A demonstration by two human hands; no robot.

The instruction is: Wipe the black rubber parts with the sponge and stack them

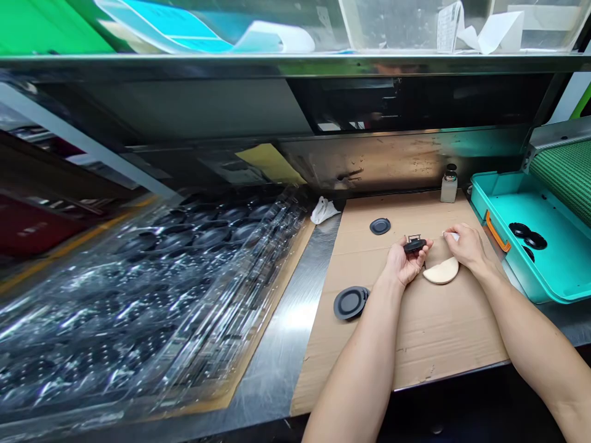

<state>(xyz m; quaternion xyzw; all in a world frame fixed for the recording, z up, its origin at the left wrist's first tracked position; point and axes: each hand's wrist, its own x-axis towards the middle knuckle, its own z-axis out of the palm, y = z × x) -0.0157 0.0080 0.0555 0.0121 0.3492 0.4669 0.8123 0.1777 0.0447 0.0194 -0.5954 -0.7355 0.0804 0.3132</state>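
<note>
My left hand [401, 264] is closed around a small black plastic part [415, 246], a rounded piece with a thin frame sticking up from it. To its right, my right hand [467, 246] pinches a small white piece [455, 236], too little of which shows to name. Between and just below the hands lies a cream half-round pad [441, 272] on the cardboard sheet [443, 335]. A dark grey round part [380, 226] rests on the cardboard beyond my left hand. Nearer, beside my left forearm, sits a larger dark round part [349, 303], with another piece partly under it.
Clear plastic trays [138, 326] of black round parts fill the left side. At right stands a teal bin [549, 271] holding several black discs [535, 240]. A small bottle [449, 184] and crumpled white tissue [324, 210] are at the back. A metal shelf [295, 66] hangs overhead.
</note>
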